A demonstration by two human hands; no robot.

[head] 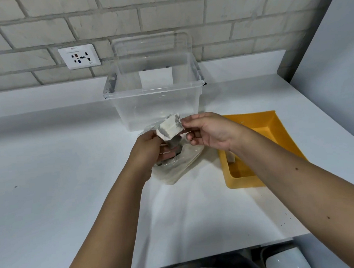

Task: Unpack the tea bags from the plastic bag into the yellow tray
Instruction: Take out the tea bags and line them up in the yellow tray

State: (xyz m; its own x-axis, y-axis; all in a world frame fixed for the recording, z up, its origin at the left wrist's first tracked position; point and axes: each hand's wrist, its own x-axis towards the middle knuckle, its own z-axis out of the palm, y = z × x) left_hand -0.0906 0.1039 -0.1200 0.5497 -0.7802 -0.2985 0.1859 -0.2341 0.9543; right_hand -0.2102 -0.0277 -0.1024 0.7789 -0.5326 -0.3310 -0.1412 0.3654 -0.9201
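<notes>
Right hand (209,131) pinches tea bag (169,127), long axis seemingly left-right; left hand (146,150) grips plastic bag (180,165).

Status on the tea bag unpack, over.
Left hand holds plastic bag. Right hand pinches tea bag above it, not yet in yellow tray. Nothing between them.

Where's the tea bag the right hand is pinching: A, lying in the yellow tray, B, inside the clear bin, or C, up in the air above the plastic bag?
C: the right hand pinches the tea bag over the plastic bag, which the left hand holds, short of the yellow tray.
</notes>
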